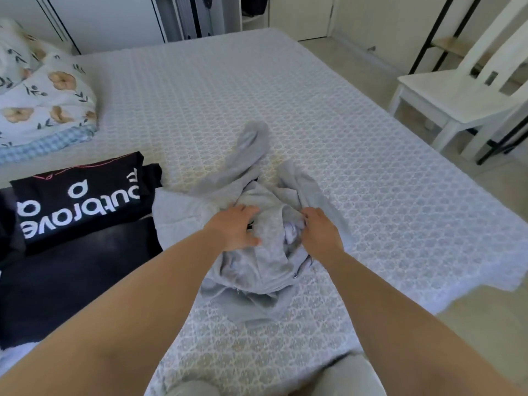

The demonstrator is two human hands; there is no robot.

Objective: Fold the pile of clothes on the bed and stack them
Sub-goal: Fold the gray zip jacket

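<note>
Grey hoodie (257, 252) lies crumpled on the bed (385, 181), centre of the frame, not folded. One sleeve (251, 147) runs up toward the middle of the frame; the body bunches up toward the lower centre, with a zipper pull visible at its right edge.

Left hand (237, 227) rests on the hoodie's middle, fingers spread and mostly straight, pressing the fabric down, thumb out to the side. Nothing pinched in it.

Right hand (320, 227) is just right of it, fingers curled into a fold of the grey fabric and gripping it. The two hands are close but not touching.

Left of the frame: black t-shirt (83, 195) with white lettering, folded flat, on top of a larger dark garment (71, 281) spread on the bed. The hoodie's left edge touches or overlaps that dark stack; cannot tell which.

Upper left: floral pillow (48, 101) on the bed. Upper right: white chair (463, 95) on the floor beside the bed, well apart from the clothes.

Bottom edge: the person's knees in light trousers (351, 378), up against the bed's near side.
</note>
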